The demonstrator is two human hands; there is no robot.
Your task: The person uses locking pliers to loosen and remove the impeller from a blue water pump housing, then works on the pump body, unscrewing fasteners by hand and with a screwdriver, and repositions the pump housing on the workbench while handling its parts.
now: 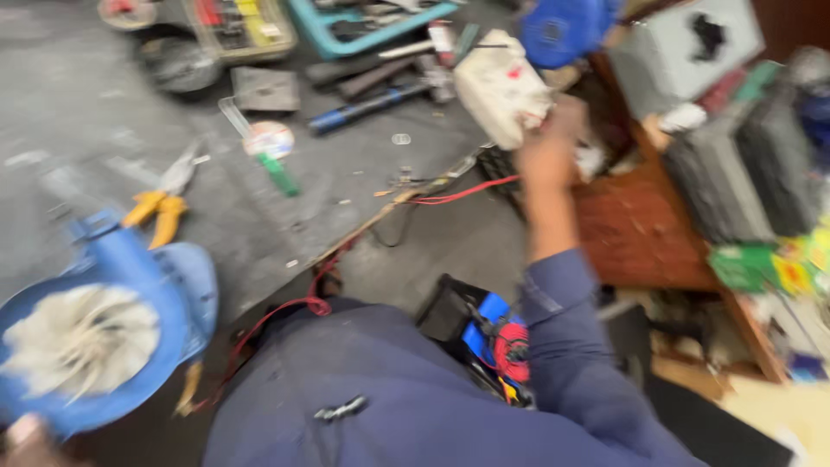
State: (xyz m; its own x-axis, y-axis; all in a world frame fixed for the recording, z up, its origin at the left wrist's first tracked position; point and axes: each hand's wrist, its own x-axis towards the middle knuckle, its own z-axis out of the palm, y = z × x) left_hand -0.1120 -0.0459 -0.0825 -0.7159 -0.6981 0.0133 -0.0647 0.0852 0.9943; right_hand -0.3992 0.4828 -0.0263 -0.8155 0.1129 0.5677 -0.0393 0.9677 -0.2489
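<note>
While the right hand (546, 147) clasps a white box (500, 86) at the worktop (104, 95) edge, left hand (26, 437) fingers grip a blue blower (95, 337).

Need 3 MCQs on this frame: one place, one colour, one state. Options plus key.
1. Where do the yellow-handled pliers lie?
A. on the grey floor
B. on the wooden shelf
C. in the right hand

2. What colour is the fan housing by the left hand?
A. red
B. blue
C. green

3. What is the right hand doing?
A. hanging empty
B. resting on the lap
C. holding up a whitish box

Key: 1 A, they lie flat on grey; 2 B, its shell is blue; 3 C, the hand grips the box.
</note>
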